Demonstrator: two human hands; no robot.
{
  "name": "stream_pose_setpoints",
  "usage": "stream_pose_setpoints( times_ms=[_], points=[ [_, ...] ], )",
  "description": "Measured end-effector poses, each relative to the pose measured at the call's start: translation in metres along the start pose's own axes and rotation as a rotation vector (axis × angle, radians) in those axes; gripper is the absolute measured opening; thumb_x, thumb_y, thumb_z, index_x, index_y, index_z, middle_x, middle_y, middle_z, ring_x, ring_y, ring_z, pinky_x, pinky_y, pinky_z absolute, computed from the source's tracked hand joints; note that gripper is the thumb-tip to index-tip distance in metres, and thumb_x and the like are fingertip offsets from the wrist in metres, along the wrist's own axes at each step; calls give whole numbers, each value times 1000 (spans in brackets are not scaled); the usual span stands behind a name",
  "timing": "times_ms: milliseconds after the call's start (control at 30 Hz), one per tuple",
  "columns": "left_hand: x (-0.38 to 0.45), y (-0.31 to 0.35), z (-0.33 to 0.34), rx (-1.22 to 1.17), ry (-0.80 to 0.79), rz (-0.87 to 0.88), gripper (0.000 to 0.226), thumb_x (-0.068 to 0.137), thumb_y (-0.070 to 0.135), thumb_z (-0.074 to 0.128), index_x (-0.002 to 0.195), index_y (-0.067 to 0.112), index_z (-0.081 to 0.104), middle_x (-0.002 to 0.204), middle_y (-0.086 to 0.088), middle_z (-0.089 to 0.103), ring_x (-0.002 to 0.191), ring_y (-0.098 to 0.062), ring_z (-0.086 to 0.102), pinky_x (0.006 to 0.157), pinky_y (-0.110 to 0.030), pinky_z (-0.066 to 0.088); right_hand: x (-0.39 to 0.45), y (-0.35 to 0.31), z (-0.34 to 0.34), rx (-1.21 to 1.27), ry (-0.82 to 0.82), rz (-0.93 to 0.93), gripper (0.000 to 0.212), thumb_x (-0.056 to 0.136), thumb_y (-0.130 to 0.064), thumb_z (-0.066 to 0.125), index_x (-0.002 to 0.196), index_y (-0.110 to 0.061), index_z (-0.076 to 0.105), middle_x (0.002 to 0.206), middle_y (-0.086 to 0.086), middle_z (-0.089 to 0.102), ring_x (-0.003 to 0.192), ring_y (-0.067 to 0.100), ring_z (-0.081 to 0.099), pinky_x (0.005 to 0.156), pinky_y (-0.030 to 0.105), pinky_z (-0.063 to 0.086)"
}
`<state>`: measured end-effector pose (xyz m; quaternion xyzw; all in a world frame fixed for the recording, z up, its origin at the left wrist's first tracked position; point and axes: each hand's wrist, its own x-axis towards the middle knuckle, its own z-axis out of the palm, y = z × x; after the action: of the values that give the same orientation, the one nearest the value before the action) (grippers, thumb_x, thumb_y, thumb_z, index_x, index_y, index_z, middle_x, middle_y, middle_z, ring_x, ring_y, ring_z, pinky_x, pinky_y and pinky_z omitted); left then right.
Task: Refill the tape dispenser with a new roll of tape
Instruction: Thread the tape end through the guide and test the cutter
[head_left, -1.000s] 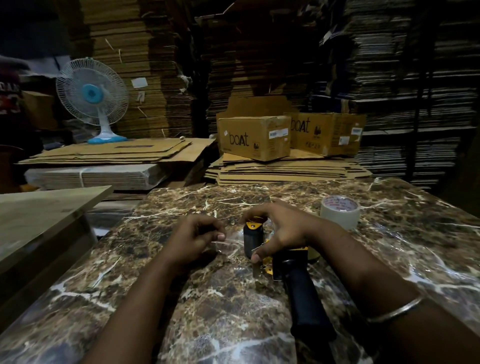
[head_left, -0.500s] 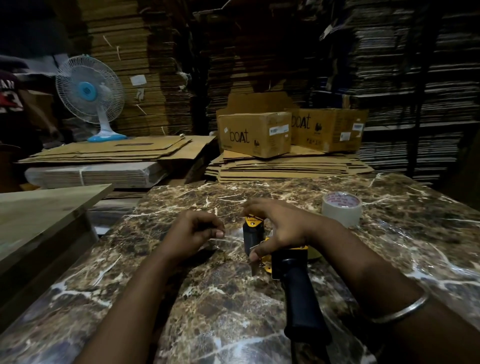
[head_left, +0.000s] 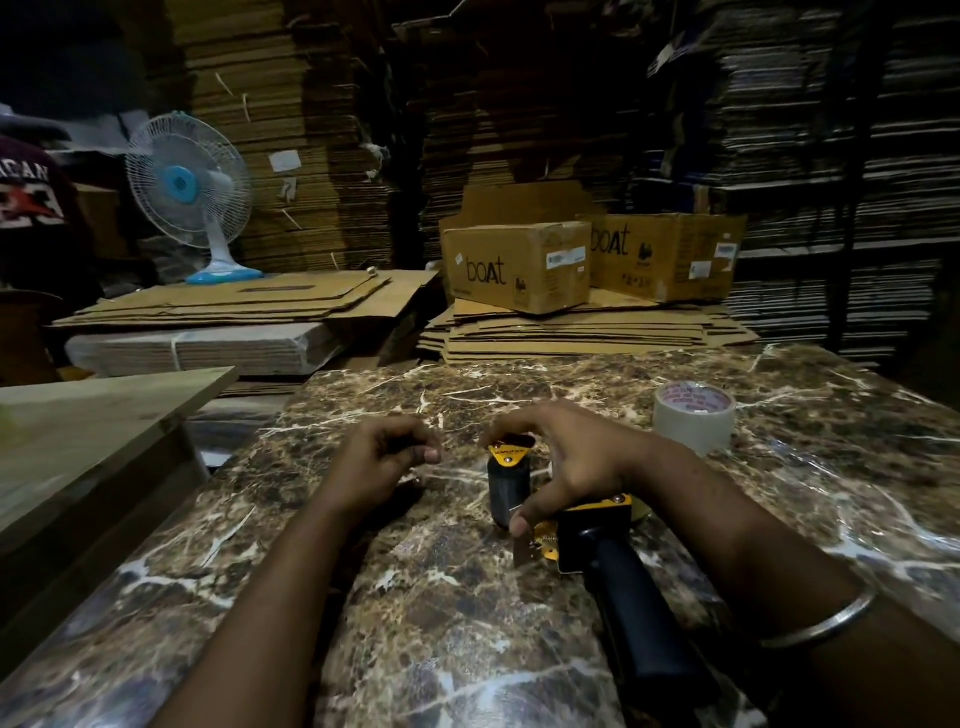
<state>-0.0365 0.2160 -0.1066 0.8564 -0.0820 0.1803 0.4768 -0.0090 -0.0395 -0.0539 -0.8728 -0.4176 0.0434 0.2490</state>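
Observation:
A yellow and black tape dispenser (head_left: 597, 530) lies on the marble table (head_left: 467, 623), its black handle pointing toward me. My right hand (head_left: 566, 457) rests over its head, thumb near the metal blade and fingers on the top of the black roller. My left hand (head_left: 379, 457) is just left of the roller with fingers pinched together, apparently on a clear strip of tape that I can barely see. A separate roll of tape (head_left: 693, 415) stands on the table to the right, beyond my right wrist.
Stacks of flat cardboard (head_left: 571, 332) and two "boat" boxes (head_left: 514, 265) sit behind the table. A table fan (head_left: 189, 192) stands at the back left. A wooden board (head_left: 78, 431) lies to the left. A person in a dark shirt (head_left: 31, 197) is at the far left edge.
My left hand has closed a little and stayed beside the roller. My right hand keeps its hold on the dispenser head. The view has shifted slightly.

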Motion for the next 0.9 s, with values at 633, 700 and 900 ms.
stream_pose_setpoints(
  times_ms=[633,700,900],
  points=[
    [8,-4,18,15,93,-43,8,80,3,77,77,11,78,77,0,75,77,-13,70,61,-21,55,14,-10,2,-102,42,61,55,62,-43,87,111,-29,64,104,-7,68,92,15,64,84,42,57],
    [7,-3,19,-37,88,-81,10,81,3,77,76,12,77,76,-3,74,77,-18,70,58,-28,59,14,-9,4,-76,44,55,49,65,-38,87,107,-27,65,99,-9,66,87,11,62,79,38,55],
    [7,-6,17,-26,82,-100,10,81,9,78,75,17,77,78,-9,73,79,-29,71,65,-44,63,12,-7,7,-23,57,93,62,59,-59,85,111,-31,64,112,-6,65,104,16,60,91,45,54]
  ],
)
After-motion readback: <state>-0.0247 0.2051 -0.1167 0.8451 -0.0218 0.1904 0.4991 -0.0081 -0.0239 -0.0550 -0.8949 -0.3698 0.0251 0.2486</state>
